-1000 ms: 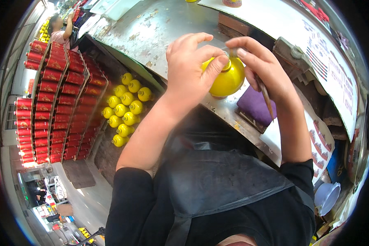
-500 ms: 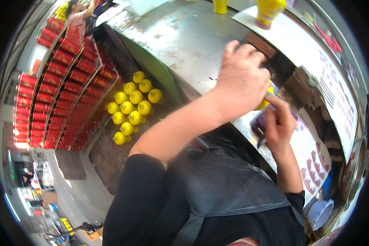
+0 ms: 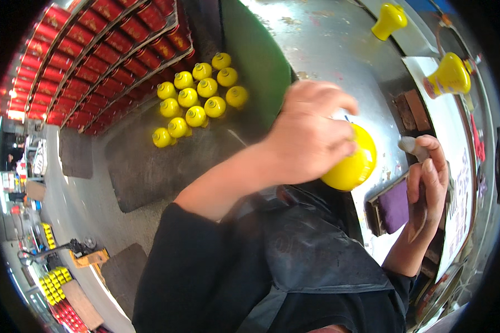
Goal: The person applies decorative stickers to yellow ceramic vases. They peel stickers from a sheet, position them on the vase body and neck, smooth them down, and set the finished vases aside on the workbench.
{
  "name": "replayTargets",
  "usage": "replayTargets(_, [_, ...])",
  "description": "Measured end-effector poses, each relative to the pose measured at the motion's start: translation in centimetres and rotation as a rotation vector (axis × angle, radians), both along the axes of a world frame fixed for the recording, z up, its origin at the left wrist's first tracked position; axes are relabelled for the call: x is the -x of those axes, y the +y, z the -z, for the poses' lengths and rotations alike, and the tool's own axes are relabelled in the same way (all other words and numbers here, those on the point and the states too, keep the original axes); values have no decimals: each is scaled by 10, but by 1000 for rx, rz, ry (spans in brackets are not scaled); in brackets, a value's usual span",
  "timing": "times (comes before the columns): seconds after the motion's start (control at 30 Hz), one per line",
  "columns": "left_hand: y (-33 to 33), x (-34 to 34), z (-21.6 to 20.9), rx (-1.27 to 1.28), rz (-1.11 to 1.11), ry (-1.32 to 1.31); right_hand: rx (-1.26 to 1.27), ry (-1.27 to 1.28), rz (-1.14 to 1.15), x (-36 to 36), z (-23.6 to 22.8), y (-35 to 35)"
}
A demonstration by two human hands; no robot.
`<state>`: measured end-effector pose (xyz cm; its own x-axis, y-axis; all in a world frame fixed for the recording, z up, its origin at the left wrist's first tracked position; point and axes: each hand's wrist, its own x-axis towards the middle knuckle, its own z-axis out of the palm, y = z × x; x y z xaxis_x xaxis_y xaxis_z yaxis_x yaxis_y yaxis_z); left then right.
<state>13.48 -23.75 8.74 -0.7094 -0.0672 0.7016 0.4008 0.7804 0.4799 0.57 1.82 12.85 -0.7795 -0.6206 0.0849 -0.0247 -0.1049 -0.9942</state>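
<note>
My left hand, slightly blurred, is closed on a glossy yellow bottle above the metal worktop's near edge. Its rounded end faces me; the hand hides the rest. To the right, my right hand is raised with its fingers bent and apart, not touching the bottle. A pale grey covering shows on one fingertip. Below that hand lies a purple pad in a dark frame. Two more yellow bottles stand farther off, one on the worktop and one on a white board.
Several yellow bottles stand grouped on a dark surface at my left, beside a green panel. Behind them rise stacked tiers of red cylinders. Bricks lie under the white board's edge.
My view has turned to the right. My hands have moved apart, and the yellow bottle, mostly hidden before, now shows in my left hand, away from the right.
</note>
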Motion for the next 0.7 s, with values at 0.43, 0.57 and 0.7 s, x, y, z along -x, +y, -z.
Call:
replayTargets(0.43, [-171,-189,211,92,-1062,-676,-237,-360,41,34,50,-23])
replayTargets(0.57, [-187,-175,272,86,-1002,-624,-328,-338,-46,28,55,-21])
replayTargets(0.7, [-185,-128,321,81,-878,-628,-388,-293,-6,13,56,-18])
